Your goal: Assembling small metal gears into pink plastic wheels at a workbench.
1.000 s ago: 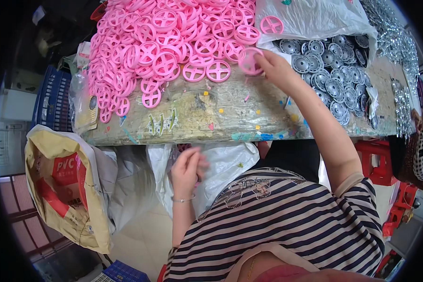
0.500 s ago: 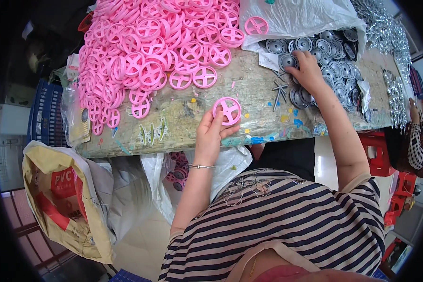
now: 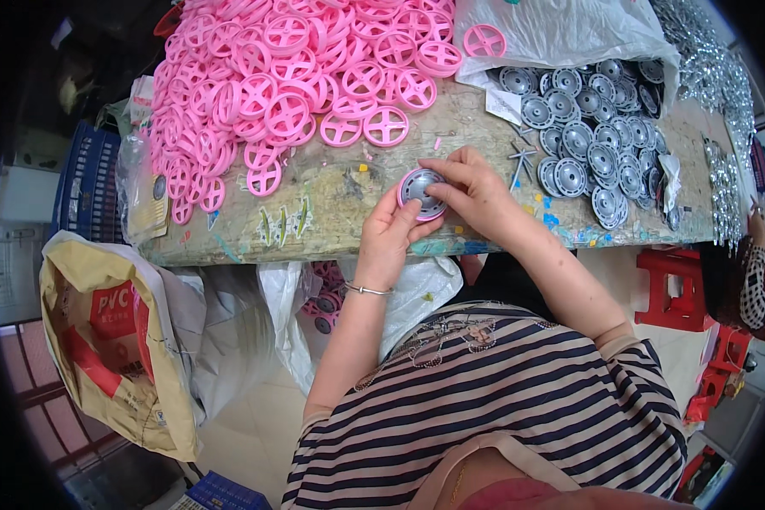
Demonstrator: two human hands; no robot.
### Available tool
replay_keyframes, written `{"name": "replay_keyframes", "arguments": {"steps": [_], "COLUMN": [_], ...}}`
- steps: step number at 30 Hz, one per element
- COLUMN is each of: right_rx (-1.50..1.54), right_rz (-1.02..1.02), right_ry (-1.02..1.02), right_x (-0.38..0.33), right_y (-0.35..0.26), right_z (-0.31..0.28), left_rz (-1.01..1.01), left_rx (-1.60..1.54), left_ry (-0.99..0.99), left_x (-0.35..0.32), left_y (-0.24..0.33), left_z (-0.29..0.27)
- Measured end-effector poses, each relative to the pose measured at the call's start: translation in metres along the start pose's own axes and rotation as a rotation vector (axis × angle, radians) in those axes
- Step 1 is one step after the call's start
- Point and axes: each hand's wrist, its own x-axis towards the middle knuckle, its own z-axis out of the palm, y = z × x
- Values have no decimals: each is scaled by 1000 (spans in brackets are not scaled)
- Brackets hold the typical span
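Note:
Above the table's near edge, my left hand [image 3: 393,236] grips a pink plastic wheel ring [image 3: 402,189] by its lower left side. A grey hubcap-like disc [image 3: 422,192] lies over the face of that ring and covers its spokes. My right hand [image 3: 470,189] pinches the disc at its upper right, its fingers closed against the rim. A big heap of pink wheel rings [image 3: 289,76] fills the table's far left. At the far right spreads a pile of grey discs [image 3: 591,136], partly under a white plastic bag [image 3: 561,34].
Small dark sticks [image 3: 520,163] lie beside the grey discs. Silver tinsel [image 3: 714,76] hangs at the far right. Below the worn table [image 3: 331,191] stand an open paper sack [image 3: 59,263] at left, a white bag [image 3: 285,314], and a red stool [image 3: 673,285] at right. Another person's arm [image 3: 755,272] shows far right.
My right hand has come from the grey pile back to my left hand, bringing a grey disc onto the pink ring. The view has shifted slightly.

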Motion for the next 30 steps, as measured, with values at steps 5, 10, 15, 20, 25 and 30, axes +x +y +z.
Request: {"name": "replay_keyframes", "arguments": {"steps": [5, 10, 15, 20, 25, 30], "right_rx": [436, 298, 246, 262, 591, 491], "right_rz": [404, 398, 410, 182, 376, 301], "right_ry": [-188, -216, -216, -45, -86, -43], "right_x": [8, 6, 6, -7, -3, 5], "right_y": [0, 1, -6, -5, -18, -32], "right_z": [0, 1, 3, 24, 18, 4], "left_rz": [45, 76, 76, 116, 67, 235], "left_rx": [15, 59, 62, -82, -103, 30], "left_ry": [-25, -8, 20, 90, -35, -84], "left_x": [-2, -1, -3, -2, -5, -8], "left_y": [-2, -7, -4, -9, -7, -8], "left_z": [-4, -5, -2, -1, -2, 0]}}
